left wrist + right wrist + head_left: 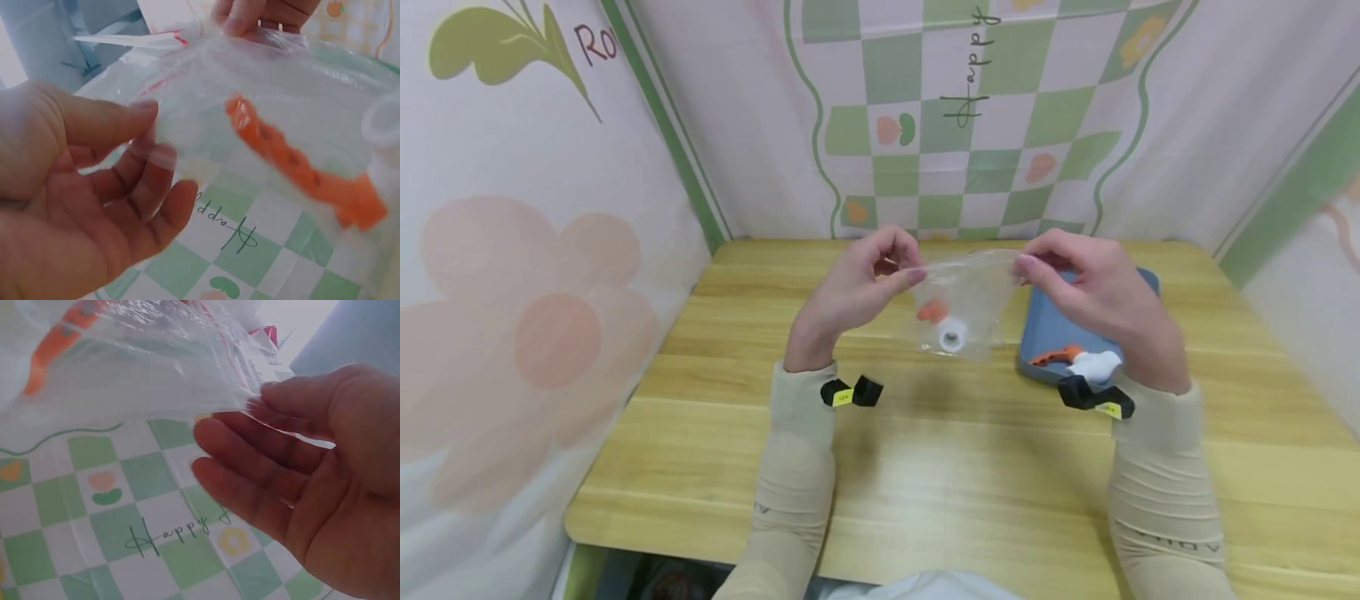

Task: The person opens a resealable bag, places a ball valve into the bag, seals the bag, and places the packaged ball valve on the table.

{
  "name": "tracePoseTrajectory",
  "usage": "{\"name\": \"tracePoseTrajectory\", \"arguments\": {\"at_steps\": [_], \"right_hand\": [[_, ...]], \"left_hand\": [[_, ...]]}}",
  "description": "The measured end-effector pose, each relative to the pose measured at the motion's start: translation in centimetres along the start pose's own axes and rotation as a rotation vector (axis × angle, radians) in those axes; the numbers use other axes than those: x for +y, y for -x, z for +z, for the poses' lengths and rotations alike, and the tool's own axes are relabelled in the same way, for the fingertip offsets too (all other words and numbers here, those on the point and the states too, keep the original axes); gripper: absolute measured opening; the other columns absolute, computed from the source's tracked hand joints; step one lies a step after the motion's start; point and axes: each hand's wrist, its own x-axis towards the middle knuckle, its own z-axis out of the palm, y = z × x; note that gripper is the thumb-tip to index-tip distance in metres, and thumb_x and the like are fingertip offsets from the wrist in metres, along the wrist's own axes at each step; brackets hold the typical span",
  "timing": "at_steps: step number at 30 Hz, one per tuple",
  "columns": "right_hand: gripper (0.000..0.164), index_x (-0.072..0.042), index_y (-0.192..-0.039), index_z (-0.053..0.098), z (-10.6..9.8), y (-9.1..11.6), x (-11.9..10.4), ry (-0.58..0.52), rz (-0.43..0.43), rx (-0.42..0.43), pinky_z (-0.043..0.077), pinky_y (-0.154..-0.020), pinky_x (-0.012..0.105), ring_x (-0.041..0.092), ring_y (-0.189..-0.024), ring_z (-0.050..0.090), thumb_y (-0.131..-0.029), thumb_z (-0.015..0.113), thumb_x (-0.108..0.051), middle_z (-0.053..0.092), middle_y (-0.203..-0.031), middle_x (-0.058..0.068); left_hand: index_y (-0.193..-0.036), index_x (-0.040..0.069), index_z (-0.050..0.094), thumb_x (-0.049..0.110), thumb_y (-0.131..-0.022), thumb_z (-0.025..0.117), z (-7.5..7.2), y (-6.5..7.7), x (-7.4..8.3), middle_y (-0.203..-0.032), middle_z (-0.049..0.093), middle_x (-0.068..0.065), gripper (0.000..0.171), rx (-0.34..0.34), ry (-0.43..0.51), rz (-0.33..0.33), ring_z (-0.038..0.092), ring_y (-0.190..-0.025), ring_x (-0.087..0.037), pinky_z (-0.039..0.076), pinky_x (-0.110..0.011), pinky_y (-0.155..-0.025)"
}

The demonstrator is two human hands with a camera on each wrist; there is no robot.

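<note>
A clear zip bag (pixel 981 304) hangs above the table between both hands. Inside it lies a white plastic valve (pixel 952 334) with an orange handle (pixel 300 169); its round opening faces the head camera. My left hand (pixel 868 279) pinches the bag's upper left corner between thumb and forefinger. At the upper right corner, my right hand (pixel 1093 287) pinches the plastic the same way. In the right wrist view a red seal line (pixel 219 331) runs along the bag's edge near the right hand's (pixel 300 456) fingertips.
On the right of the wooden table (pixel 925 467) sits a blue tray (pixel 1033 337), partly behind the right hand. It holds another white valve (pixel 1093 365) with an orange handle (pixel 1056 356). A patterned curtain (pixel 760 125) stands behind the table.
</note>
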Motion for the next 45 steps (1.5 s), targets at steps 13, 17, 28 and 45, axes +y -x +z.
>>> {"name": "tracePoseTrajectory", "arguments": {"at_steps": [13, 17, 28, 45], "right_hand": [[0.003, 0.016, -0.084, 0.059, 0.0, -0.3, -2.4, -0.237, -0.145, 0.15, 0.048, -0.068, 0.013, 0.009, -0.072, 0.061, -0.083, 0.056, 0.014, 0.062, -0.076, 0.016], [0.004, 0.017, -0.085, 0.059, -0.3, -0.1, -2.2, -0.336, -0.161, 0.134, 0.049, -0.069, 0.014, 0.012, -0.073, 0.062, -0.082, 0.057, 0.015, 0.064, -0.077, 0.016], [0.031, -0.006, -0.094, 0.067, -1.2, 0.9, 0.2, -0.055, -0.105, -0.135, 0.046, -0.073, 0.01, 0.001, -0.076, 0.059, -0.073, 0.066, 0.016, 0.066, -0.082, -0.001], [0.025, -0.014, -0.096, 0.065, 1.4, 0.0, -0.7, -0.001, -0.136, -0.136, 0.043, -0.072, 0.015, 0.001, -0.084, 0.057, -0.077, 0.071, 0.001, 0.064, -0.091, -0.008]], "left_hand": [[-0.103, 0.008, 0.061, 0.014, -0.086, 0.066, 0.0, -0.7, -3.4, -0.086, 0.059, -0.004, 0.018, -0.115, 0.028, -0.016, 0.053, -0.074, -0.016, 0.045, -0.025, -0.064], [-0.094, 0.004, 0.062, 0.012, -0.089, 0.062, -0.3, -0.7, -3.4, -0.082, 0.058, -0.006, 0.01, -0.029, 0.152, -0.046, 0.053, -0.072, -0.025, 0.046, -0.027, -0.066], [-0.092, 0.003, 0.063, 0.016, -0.09, 0.061, 0.6, -0.1, -0.7, -0.08, 0.059, -0.003, 0.013, 0.22, -0.048, 0.039, 0.05, -0.07, -0.014, 0.043, -0.023, -0.065], [-0.092, 0.007, 0.062, 0.018, -0.091, 0.058, 3.4, 0.3, 1.1, -0.08, 0.055, 0.002, 0.011, 0.167, -0.306, 0.197, 0.045, -0.064, -0.01, 0.039, -0.021, -0.058]]}}
